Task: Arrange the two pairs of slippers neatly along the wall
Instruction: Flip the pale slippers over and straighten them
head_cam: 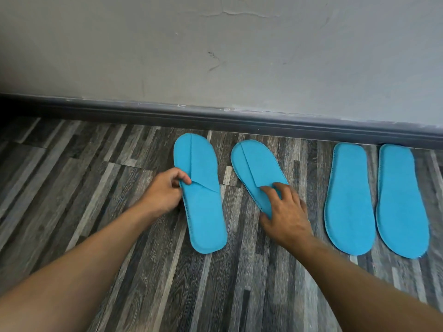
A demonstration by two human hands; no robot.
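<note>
Several flat blue slippers lie on the striped wood floor, toes toward the wall. My left hand pinches the left edge of the leftmost slipper, which lies nearly straight. My right hand rests on the second slipper, fingers gripping its middle and covering its heel; this slipper slants to the left. To the right, a pair lies side by side close to the baseboard: one slipper and the other, both showing plain blue faces with no toe flap.
A dark grey baseboard runs along the foot of a scuffed, cracked white wall. Bare striped floor stretches to the left of the slippers and in front of them.
</note>
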